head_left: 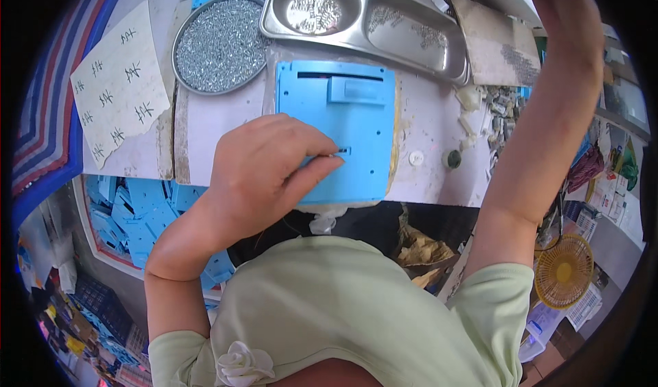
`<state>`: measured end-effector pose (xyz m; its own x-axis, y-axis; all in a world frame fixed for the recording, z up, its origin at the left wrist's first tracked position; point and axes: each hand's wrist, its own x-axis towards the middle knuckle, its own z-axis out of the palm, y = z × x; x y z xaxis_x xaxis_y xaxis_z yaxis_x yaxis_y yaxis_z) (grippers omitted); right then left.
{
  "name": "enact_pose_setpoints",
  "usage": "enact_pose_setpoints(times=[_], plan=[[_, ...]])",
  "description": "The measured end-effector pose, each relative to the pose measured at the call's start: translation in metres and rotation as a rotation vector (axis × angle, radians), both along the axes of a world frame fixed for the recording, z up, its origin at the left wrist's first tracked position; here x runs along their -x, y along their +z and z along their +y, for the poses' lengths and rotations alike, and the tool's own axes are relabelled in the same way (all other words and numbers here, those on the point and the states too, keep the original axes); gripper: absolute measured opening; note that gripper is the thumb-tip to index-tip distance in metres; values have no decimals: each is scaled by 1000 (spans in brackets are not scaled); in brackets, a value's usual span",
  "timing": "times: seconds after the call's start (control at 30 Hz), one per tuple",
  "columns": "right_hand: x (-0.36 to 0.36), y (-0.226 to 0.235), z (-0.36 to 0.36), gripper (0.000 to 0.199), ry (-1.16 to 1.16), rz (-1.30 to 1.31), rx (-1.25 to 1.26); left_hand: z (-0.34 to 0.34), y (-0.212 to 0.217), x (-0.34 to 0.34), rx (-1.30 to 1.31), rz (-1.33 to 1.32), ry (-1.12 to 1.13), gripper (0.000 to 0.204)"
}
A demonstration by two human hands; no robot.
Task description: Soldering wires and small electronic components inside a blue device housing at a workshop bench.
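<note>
A light-blue plastic panel lies flat on the table in front of me. It has a long dark slot near its far edge and a raised rectangular block below that. My left hand reaches over the panel's left side. Its thumb and forefinger are pinched together at a small slot near the panel's middle; whatever tiny part they hold is too small to name. Up at the far right, my right hand is raised beside the metal tray and cut off by the picture's edge, so its fingers are hidden.
Small silvery screws fill a round dish behind the panel. A steel compartment tray holds more small metal parts. Cardboard and scattered bits lie rightward, with a white cap nearer. Below left, a box holds blue panels.
</note>
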<state>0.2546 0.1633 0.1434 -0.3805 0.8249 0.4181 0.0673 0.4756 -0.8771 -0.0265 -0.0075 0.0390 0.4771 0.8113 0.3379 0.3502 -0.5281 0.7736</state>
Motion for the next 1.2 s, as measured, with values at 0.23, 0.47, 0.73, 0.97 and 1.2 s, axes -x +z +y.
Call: enact_pose_setpoints(times=[0.23, 0.47, 0.73, 0.97, 1.2], plan=[[-21, -27, -54, 53, 420, 229, 187, 26, -2, -19, -109, -50, -48, 20], [33, -74, -91, 48, 16, 423, 176, 37, -1, -4, -12, 88, -136, 20], [41, -90, -85, 42, 9, 328, 140, 78, -2, -17, 44, 16, 62, 10], [49, -102, -87, 42, -64, 326, 99, 100, -9, -28, -23, 100, -52, 9], [35, -70, -93, 40, -33, 371, 46, 103, -22, -50, -86, 191, -104, 10]])
